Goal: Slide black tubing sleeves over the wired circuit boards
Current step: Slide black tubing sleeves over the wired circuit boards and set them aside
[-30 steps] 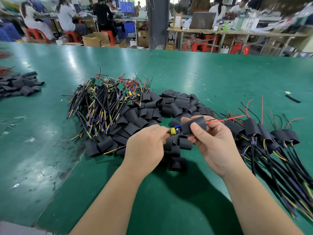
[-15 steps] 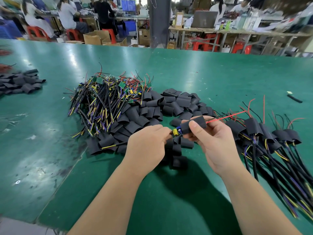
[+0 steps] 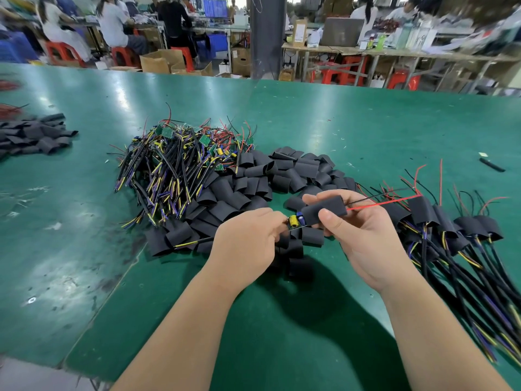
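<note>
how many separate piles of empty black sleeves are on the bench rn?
2. A small pile lies at the far left of the view. A large pile lies in the middle, right of the heap of bare wired boards. More may lie out of frame.

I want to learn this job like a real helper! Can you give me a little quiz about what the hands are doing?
1. True or false: the sleeve in the right hand hides the whole board.
2. What does the left hand pinch? A: the board's bare end. B: a loose sleeve. C: nothing.
3. Fill in: the wires leaving the sleeve are black and ____.

Key: 1 false, one end of the board sticks out; 2 A; 3 red.
</note>
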`<state>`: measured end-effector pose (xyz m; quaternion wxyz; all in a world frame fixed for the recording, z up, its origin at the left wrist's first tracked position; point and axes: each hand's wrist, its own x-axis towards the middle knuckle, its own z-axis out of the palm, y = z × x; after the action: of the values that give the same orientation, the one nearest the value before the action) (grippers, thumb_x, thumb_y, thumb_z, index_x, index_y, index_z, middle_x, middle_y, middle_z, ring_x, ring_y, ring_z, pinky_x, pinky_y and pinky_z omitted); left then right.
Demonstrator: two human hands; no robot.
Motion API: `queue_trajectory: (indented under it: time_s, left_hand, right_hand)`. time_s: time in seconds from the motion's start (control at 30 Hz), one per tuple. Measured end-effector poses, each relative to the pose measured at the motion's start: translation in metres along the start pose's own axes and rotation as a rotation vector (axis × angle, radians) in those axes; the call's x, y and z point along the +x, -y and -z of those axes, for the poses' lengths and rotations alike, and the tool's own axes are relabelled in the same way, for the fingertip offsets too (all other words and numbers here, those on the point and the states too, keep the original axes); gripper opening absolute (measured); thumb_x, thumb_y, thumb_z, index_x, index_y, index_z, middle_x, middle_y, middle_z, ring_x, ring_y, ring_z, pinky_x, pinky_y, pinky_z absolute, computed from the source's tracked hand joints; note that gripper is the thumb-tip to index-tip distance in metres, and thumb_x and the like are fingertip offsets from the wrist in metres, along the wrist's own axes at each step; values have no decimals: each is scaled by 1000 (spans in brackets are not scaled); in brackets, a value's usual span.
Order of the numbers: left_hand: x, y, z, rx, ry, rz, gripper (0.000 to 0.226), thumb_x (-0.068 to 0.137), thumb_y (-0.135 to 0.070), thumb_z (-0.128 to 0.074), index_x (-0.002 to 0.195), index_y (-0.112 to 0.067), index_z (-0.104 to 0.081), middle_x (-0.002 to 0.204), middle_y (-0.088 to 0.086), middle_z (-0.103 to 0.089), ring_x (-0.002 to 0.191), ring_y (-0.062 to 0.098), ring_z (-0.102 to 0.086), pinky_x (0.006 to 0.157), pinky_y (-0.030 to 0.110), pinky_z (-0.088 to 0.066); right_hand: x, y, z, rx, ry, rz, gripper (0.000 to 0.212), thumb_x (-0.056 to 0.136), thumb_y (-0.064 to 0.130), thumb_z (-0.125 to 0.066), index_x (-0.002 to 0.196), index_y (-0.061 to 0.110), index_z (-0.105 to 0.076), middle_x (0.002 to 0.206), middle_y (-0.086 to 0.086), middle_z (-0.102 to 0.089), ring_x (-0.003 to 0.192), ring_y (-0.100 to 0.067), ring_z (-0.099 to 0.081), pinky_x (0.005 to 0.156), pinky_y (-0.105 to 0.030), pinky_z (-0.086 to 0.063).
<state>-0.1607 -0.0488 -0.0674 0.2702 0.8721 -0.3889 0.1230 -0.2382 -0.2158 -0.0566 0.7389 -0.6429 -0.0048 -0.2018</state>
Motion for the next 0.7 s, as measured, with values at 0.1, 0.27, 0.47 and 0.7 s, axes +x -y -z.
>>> queue_trajectory:
  time_s: [0.1, 0.27, 0.47, 0.7]
  left_hand:
    - [0, -1, 1, -37, -19, -11, 14, 84, -6, -54, 86, -16, -65, 77, -2, -60, 75, 21, -55, 63, 41, -45]
    - [0, -3, 4, -45, -1, -1, 27, 78, -15, -41, 88, -16, -66, 79, 0, -60, 78, 23, -55, 65, 42, -45]
    - [0, -2, 3, 51, -20, -13, 24, 77, -14, -40, 86, -15, -63, 78, 1, -57, 78, 23, -54, 62, 42, -43]
    - [0, -4, -2, 142, -104, -70, 9, 65, -3, -58, 63, -11, -54, 59, 3, -50, 55, 27, -53, 40, 30, -35]
  right_hand:
    - [1, -2, 0, 92, -33, -72, 26, 74, 13, -63, 98, 5, -61, 107, -14, -72, 66, -13, -60, 62, -19, -48]
    - [3, -5, -1, 101, -65, -138, 27, 70, 16, -67, 91, -1, -64, 89, -16, -73, 62, -16, -64, 56, -21, -49]
    - [1, -4, -6, 84, -54, -136, 35, 68, 22, -70, 94, 0, -65, 85, -15, -73, 64, -18, -66, 58, -22, -50]
    - [-4, -12, -25, 81, -129, -193, 16, 84, 5, -62, 100, 1, -64, 83, -9, -73, 68, -18, -67, 57, -22, -50]
